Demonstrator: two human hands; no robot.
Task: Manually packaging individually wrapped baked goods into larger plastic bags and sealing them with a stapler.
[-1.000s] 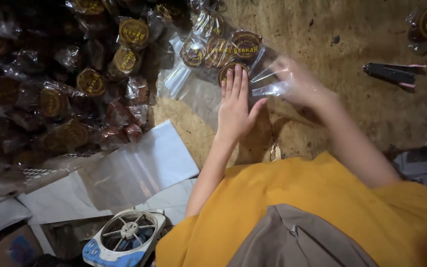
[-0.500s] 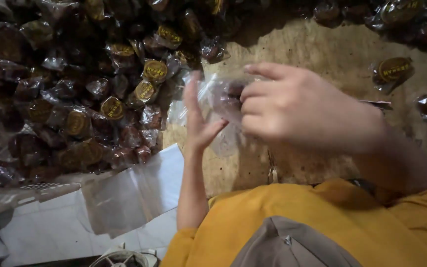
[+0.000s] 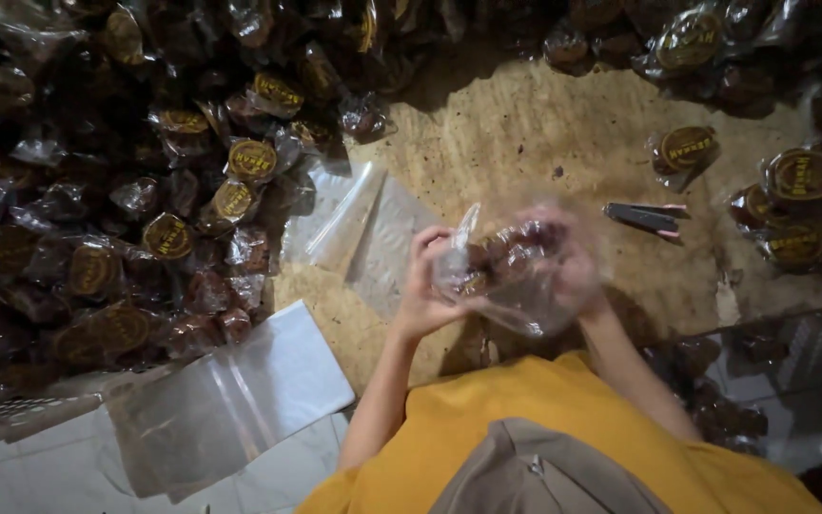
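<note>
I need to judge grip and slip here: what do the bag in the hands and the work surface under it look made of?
The bag looks like thin clear plastic film, glossy: it crinkles, catches glare, and dark pieces show through. Left hand and right hand both hold it. The work surface looks like raw chipboard or plywood, tan, matt, flecked; I cannot tell which.

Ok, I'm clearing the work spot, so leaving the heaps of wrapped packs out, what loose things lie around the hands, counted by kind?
Filled clear bag, held by left hand and right hand: 1
Empty clear bags flat on the board, as far as their overlap shows: 2
Stack of empty clear bags: 1
Black stapler-like tool: 1
Total: 5
</note>
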